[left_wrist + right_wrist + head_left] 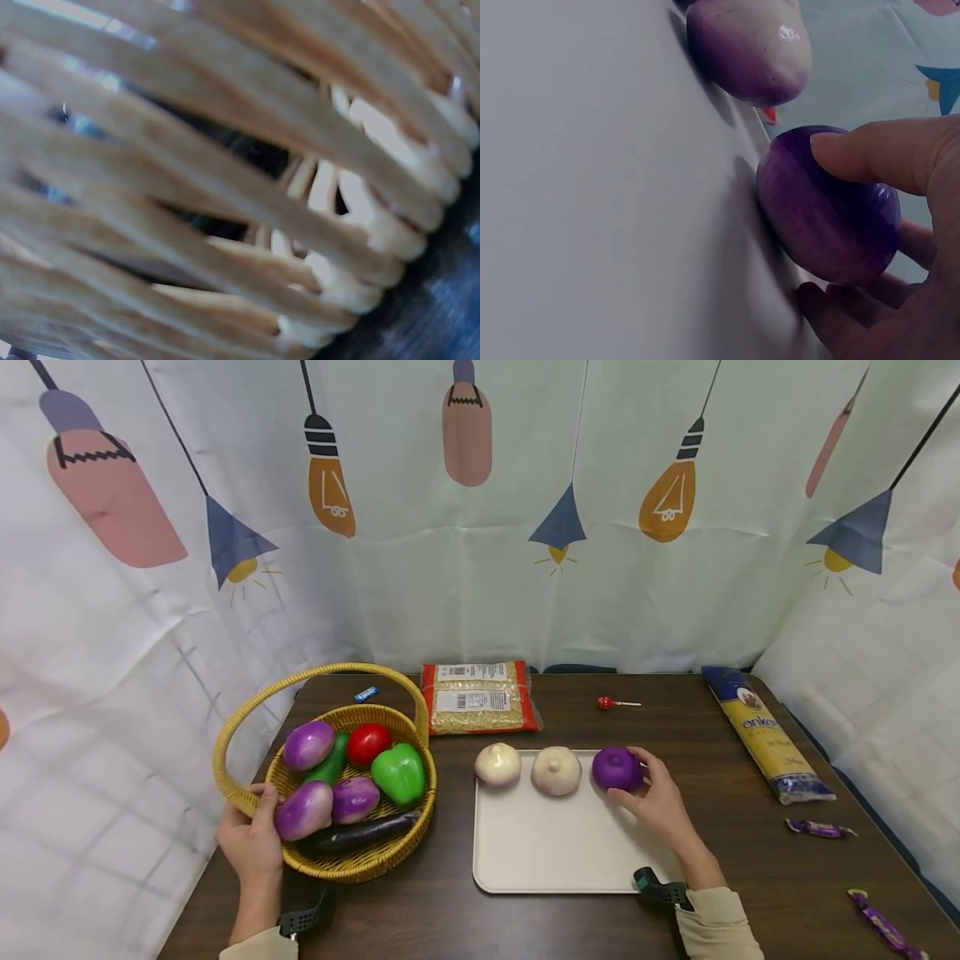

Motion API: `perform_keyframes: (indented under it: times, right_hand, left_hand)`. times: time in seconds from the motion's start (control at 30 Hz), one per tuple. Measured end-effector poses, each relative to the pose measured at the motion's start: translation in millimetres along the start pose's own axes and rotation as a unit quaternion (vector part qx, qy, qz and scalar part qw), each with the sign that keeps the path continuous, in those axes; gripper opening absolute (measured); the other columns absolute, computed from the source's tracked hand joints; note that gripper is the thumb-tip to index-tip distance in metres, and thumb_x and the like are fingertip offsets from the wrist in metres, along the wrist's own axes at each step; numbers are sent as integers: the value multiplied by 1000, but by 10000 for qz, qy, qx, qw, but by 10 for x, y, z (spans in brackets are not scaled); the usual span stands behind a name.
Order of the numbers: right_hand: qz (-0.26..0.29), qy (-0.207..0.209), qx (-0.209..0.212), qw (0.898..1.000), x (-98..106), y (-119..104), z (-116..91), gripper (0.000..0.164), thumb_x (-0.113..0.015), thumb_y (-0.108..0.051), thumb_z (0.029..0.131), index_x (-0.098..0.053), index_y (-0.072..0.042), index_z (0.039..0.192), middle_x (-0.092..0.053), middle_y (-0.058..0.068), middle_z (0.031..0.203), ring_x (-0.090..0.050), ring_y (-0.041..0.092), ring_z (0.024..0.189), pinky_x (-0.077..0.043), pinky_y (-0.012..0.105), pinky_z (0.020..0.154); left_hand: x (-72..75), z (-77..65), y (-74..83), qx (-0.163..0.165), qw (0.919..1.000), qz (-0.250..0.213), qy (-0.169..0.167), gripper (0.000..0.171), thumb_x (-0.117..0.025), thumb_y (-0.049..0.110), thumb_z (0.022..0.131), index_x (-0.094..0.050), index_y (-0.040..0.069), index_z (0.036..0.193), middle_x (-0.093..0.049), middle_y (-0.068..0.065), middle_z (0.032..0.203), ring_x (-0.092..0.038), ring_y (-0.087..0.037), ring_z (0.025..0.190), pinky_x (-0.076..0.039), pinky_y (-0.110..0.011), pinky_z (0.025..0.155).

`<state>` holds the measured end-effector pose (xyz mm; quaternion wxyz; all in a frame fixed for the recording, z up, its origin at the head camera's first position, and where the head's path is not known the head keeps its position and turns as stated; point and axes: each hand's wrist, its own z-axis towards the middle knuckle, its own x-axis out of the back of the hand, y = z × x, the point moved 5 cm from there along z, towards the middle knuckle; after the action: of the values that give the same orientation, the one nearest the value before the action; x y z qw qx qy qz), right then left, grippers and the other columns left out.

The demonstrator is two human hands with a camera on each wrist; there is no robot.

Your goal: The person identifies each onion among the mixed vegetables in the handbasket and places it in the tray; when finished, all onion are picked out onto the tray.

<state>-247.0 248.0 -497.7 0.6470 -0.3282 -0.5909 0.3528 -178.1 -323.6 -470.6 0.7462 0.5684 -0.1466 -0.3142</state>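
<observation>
My right hand [660, 806] pinches a round purple onion [617, 768] between thumb and fingers at the far right corner of a white tray [555, 860]. In the right wrist view the thumb lies across the dark top of this onion [825, 217]. Two whitish, onion-shaped vegetables [498, 765] [556, 771] sit left of it along the tray's far edge. On the left, my left hand [251, 839] grips the yellow wicker basket [375, 864] where handle and rim meet. Its weave [225, 172] fills the left wrist view, which hides the fingers there.
The basket holds purple-white vegetables [309, 745], a tomato [369, 744], a green pepper [399, 774] and a long dark eggplant [360, 835]. Behind lie a grain packet [480, 697] and a lollipop [606, 702]. A pasta packet [765, 735] and purple-wrapped candies [821, 829] lie right.
</observation>
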Motion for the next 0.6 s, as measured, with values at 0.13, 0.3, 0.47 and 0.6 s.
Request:
perform_keyframes:
  times: [0.13,0.3,0.47,0.6]
  right_hand:
    - [77,-60,-12,10000,29,-15,-7,82,-78,-12,82,-29,-1,147,-33,28,144,-40,48,130,-37,56,104]
    - [-151,439,324,9984,87,-130,-17,76,-76,-19,86,-33,-2,147,-33,25,147,-34,47,135,-31,61,107]
    - [-473,1306,1301,9817,23,-513,-85,59,-76,-10,83,-50,-5,136,-43,16,144,-43,41,130,-37,65,97]
    - [109,1180,1986,9729,-266,-934,-129,50,-76,-2,81,-58,-6,128,-51,11,138,-48,30,127,-41,54,98]
  left_hand:
    - [6,4,5,-28,10000,14,-10,19,-65,5,91,-62,-13,90,-62,8,63,-55,-5,60,-42,-16,63]
    - [-9,13,10,-53,9999,-87,-33,22,-65,5,91,-61,-17,92,-62,8,63,-56,-5,60,-43,-16,64]
    - [-17,1,12,-17,10000,-74,-13,21,-66,5,90,-61,-16,91,-62,7,63,-56,-5,60,-43,-16,64]
    - [-9,-7,15,14,10000,-63,10,22,-66,5,90,-61,-16,91,-62,7,63,-56,-5,60,-43,-16,64]
